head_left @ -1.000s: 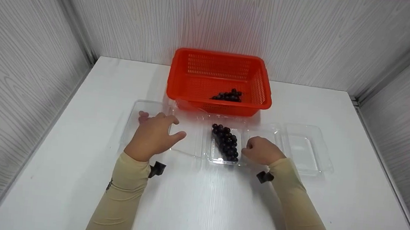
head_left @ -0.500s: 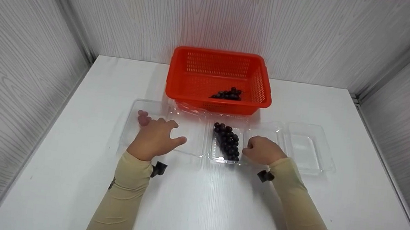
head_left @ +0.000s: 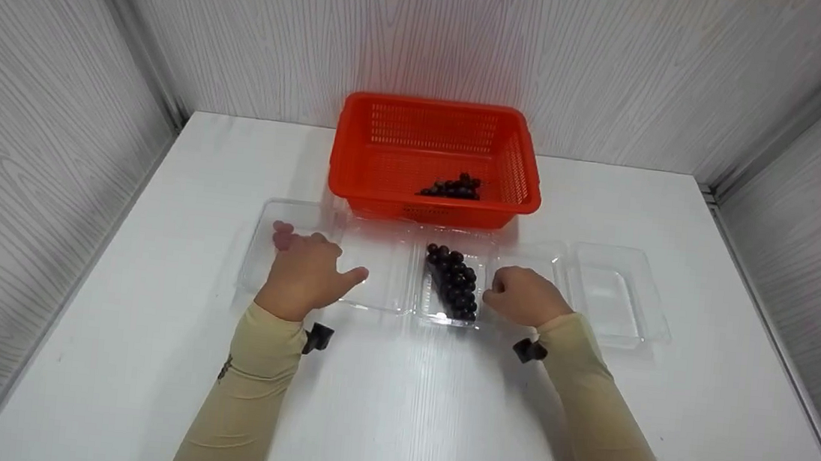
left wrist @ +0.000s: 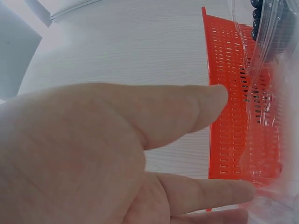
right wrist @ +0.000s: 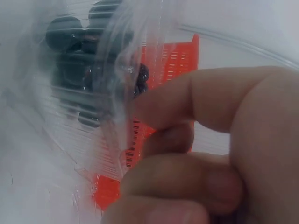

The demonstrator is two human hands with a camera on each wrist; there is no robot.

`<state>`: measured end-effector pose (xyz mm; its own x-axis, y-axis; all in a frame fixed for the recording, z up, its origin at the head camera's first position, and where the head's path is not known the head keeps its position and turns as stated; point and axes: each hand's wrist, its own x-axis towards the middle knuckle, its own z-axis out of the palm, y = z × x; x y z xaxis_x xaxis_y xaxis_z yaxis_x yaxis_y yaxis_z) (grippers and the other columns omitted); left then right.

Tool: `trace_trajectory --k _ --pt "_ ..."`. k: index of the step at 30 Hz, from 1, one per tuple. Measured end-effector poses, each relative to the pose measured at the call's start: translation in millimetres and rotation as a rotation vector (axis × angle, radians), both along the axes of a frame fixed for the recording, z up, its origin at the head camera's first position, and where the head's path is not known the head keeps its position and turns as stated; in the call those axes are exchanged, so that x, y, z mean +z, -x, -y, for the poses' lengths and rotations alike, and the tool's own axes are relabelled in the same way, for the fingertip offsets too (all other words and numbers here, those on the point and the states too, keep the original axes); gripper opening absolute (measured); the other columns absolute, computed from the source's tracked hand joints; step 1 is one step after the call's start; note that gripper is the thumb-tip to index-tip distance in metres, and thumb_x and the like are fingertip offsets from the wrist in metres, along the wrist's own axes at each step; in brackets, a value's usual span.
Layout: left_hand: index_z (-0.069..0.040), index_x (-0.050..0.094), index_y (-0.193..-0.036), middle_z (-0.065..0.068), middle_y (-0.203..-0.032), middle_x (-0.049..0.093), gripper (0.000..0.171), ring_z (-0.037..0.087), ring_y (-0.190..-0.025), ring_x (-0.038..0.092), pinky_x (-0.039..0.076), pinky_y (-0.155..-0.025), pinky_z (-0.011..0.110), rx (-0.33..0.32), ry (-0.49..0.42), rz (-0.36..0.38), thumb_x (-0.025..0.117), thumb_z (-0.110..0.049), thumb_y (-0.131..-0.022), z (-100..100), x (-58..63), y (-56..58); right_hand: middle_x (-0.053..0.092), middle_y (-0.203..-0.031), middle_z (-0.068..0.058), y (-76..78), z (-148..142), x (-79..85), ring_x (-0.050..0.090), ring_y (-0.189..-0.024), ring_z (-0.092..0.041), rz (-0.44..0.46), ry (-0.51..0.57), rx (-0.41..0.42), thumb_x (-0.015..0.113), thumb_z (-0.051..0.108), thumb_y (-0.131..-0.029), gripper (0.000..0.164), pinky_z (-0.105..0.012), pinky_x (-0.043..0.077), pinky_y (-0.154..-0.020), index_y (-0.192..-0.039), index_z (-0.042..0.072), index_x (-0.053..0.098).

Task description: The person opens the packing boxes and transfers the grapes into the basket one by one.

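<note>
In the head view, my left hand (head_left: pixel 305 269) is over the left clear plastic box, thumb spread away from the fingers. Reddish grapes (head_left: pixel 283 236) show beside its fingertips, partly hidden by the hand. A bunch of dark grapes (head_left: pixel 453 283) lies in the middle clear plastic box (head_left: pixel 439 321). At that box's right side my right hand (head_left: pixel 527 297) has curled fingers. The right wrist view shows the thumb and finger (right wrist: pixel 168 105) pinching the clear box's edge, with dark grapes behind the plastic. The left wrist view has the left thumb (left wrist: pixel 187 105) extended, nothing gripped.
A red basket (head_left: pixel 427 212) stands behind the boxes, holding another dark grape bunch (head_left: pixel 454 188). Another clear plastic box (head_left: pixel 615 299) lies to the right of my right hand. Panelled walls border the white table (head_left: pixel 392 424) at the back and sides.
The clear plastic flap beside my left hand has settled flatter. My left fingers have drawn back slightly, baring more of the reddish grapes. My right hand stays nearly in place.
</note>
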<state>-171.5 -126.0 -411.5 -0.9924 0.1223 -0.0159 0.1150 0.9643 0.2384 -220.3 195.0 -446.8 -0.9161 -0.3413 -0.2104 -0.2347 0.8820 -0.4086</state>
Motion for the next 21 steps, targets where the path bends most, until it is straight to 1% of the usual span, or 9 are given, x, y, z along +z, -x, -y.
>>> trace_trajectory --k 3,5,8,10,12,15,16,18,21 --pt "-0.004 0.067 -0.115 0.018 -0.102 0.064 0.055 0.037 -0.097 0.061 0.004 -0.102 0.065 0.012 -0.026 -0.005 0.058 -0.050 -0.086 -1.3 -0.4 0.7 0.050 -0.064 0.003 1.4 0.9 -0.9 0.045 -0.063 -0.016 -0.016 0.014 0.001 0.056 0.024 -0.082 0.014 -0.031 0.036 -0.057 -0.071 0.015 0.054" --pt "-0.007 0.065 -0.118 0.017 -0.105 0.063 0.053 0.038 -0.100 0.059 0.005 -0.101 0.066 0.015 -0.056 -0.023 0.059 -0.048 -0.085 -3.2 0.1 1.2 0.050 -0.065 0.002 2.1 1.7 -1.4 0.046 -0.064 -0.016 -0.033 0.030 -0.003 0.056 0.024 -0.082 0.014 -0.031 0.037 -0.058 -0.072 0.015 0.054" --pt "-0.010 0.063 -0.121 0.014 -0.111 0.063 0.047 0.036 -0.103 0.056 0.021 -0.102 0.061 -0.010 -0.138 -0.075 0.061 -0.042 -0.086 -8.4 1.2 1.5 0.052 -0.067 0.001 3.4 2.8 -2.1 0.047 -0.065 -0.017 -0.079 0.066 -0.008 0.059 0.024 -0.084 0.015 -0.032 0.038 -0.060 -0.074 0.014 0.055" --pt "-0.012 0.061 -0.123 0.011 -0.115 0.062 0.044 0.032 -0.105 0.055 0.033 -0.100 0.053 -0.062 -0.196 -0.126 0.063 -0.037 -0.087 -12.9 1.0 2.5 0.054 -0.069 0.000 4.1 3.9 -2.1 0.049 -0.067 -0.018 -0.111 0.092 -0.013 0.060 0.024 -0.085 0.013 -0.032 0.040 -0.062 -0.077 0.014 0.056" --pt "-0.014 0.057 -0.126 0.007 -0.120 0.060 0.044 0.028 -0.109 0.054 0.044 -0.095 0.044 -0.130 -0.244 -0.180 0.064 -0.034 -0.088 -18.2 -0.1 4.2 0.056 -0.073 -0.001 4.3 5.3 -1.5 0.050 -0.069 -0.019 -0.133 0.114 -0.013 0.061 0.023 -0.085 0.011 -0.033 0.042 -0.064 -0.082 0.013 0.057" --pt "-0.017 0.053 -0.131 0.004 -0.125 0.057 0.048 0.024 -0.114 0.052 0.044 -0.097 0.041 -0.220 -0.275 -0.239 0.064 -0.033 -0.087 -26.8 -3.3 7.3 0.059 -0.079 -0.002 3.4 8.6 1.2 0.053 -0.074 -0.020 -0.152 0.138 -0.015 0.063 0.022 -0.085 0.012 -0.034 0.044 -0.068 -0.090 0.012 0.059" --pt "-0.017 0.052 -0.132 0.004 -0.126 0.056 0.050 0.023 -0.116 0.052 0.044 -0.098 0.041 -0.240 -0.281 -0.242 0.065 -0.033 -0.087 -29.7 -4.8 8.3 0.059 -0.081 -0.002 2.5 10.0 2.7 0.054 -0.074 -0.020 -0.158 0.142 -0.017 0.063 0.022 -0.084 0.014 -0.035 0.044 -0.068 -0.092 0.012 0.059" --pt "-0.019 0.050 -0.134 0.003 -0.129 0.054 0.055 0.022 -0.118 0.050 0.043 -0.099 0.041 -0.258 -0.274 -0.227 0.066 -0.037 -0.085 -35.6 -8.6 9.9 0.060 -0.082 -0.003 1.2 13.3 5.6 0.055 -0.075 -0.020 -0.170 0.149 -0.022 0.064 0.022 -0.084 0.016 -0.035 0.045 -0.069 -0.095 0.011 0.060" --pt "-0.020 0.048 -0.137 0.002 -0.133 0.051 0.064 0.022 -0.121 0.048 0.042 -0.101 0.041 -0.262 -0.259 -0.165 0.069 -0.043 -0.082 -44.2 -16.7 11.8 0.062 -0.082 -0.002 -0.5 19.2 9.0 0.056 -0.074 -0.020 -0.178 0.145 -0.015 0.065 0.021 -0.084 0.016 -0.036 0.046 -0.068 -0.094 0.011 0.060"
